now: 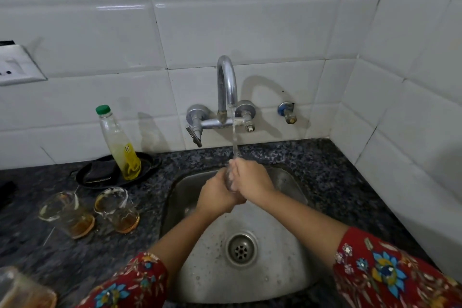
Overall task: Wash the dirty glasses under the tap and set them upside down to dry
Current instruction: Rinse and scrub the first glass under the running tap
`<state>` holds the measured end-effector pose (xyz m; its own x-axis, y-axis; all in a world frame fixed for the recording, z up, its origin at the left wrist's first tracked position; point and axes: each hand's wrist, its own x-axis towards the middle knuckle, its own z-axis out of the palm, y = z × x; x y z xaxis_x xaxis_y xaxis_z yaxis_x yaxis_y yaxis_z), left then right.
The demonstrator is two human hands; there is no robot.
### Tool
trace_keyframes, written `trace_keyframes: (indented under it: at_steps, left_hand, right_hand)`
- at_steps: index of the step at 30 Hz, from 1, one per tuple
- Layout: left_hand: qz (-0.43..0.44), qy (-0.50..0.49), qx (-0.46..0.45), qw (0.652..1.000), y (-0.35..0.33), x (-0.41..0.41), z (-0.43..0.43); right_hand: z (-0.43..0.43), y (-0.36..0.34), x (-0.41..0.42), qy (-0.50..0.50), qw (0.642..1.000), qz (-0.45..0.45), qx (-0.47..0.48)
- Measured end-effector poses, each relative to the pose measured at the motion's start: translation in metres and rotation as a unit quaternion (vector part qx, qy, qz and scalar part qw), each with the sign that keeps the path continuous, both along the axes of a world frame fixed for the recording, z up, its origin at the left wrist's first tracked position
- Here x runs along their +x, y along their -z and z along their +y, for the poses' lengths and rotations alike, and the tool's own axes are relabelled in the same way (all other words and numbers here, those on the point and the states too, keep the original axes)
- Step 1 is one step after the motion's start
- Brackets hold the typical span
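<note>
Centrally, washed glass: a clear drinking glass (230, 181) is held over the stainless-steel sink (287, 184), directly under the water stream (235, 137); it is largely hidden by the fingers.
Left hand: the left hand (217, 196) curls round the glass from the left.
Right hand: the right hand (252, 180) wraps it from the right, touching the left hand.
Tap: a curved chrome wall tap (226, 82) is running.
Waiting glasses: a left amber-stained clear tumbler (66, 212) and a right amber-stained clear tumbler (117, 209) stand mouth up, just beside each other, on the speckled dark granite counter (312, 165) left of the sink.
Soap: a green-capped clear bottle of yellow liquid (120, 145) stands in a black oval tray (100, 175).
</note>
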<state>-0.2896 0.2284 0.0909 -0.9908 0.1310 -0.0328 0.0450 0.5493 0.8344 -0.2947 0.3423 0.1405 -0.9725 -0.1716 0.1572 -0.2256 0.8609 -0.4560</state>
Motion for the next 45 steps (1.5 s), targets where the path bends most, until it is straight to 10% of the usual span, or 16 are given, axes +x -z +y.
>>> trace_keyframes:
  at_steps: [4,11,17,24,31,38,42,45]
  left_hand:
    - [-0.175,0.185,0.295,0.921,-0.021,-0.013,-0.026]
    - [0.039,-0.051,-0.095,0.993,-0.01,-0.015,0.004]
    - [-0.155,0.213,0.241,0.934,-0.031,-0.024,-0.029]
    - [0.037,-0.039,-0.08,0.995,-0.016,-0.009,-0.001]
    - [-0.191,0.193,0.269,0.924,-0.039,-0.022,-0.032]
    - [0.075,-0.034,-0.141,0.987,-0.028,-0.011,-0.004]
    - [-0.097,0.125,0.168,0.973,-0.042,-0.025,-0.03]
    - [-0.139,0.135,0.201,0.96,-0.04,-0.026,-0.031]
  right_hand:
    - [0.016,0.007,0.006,-0.15,0.984,0.059,-0.082]
    - [0.005,0.002,-0.013,-0.058,0.998,0.002,-0.029]
    - [0.022,0.011,-0.006,-0.119,0.97,0.052,-0.207]
    - [0.002,0.0,-0.018,-0.051,0.997,-0.022,-0.058]
    - [0.019,0.006,-0.008,-0.112,0.953,0.038,-0.279]
    - [0.003,-0.019,-0.024,-0.043,0.983,-0.092,-0.151]
    - [0.008,-0.016,-0.015,-0.117,0.974,0.038,-0.189]
    - [0.013,-0.009,-0.008,-0.143,0.962,0.083,-0.217]
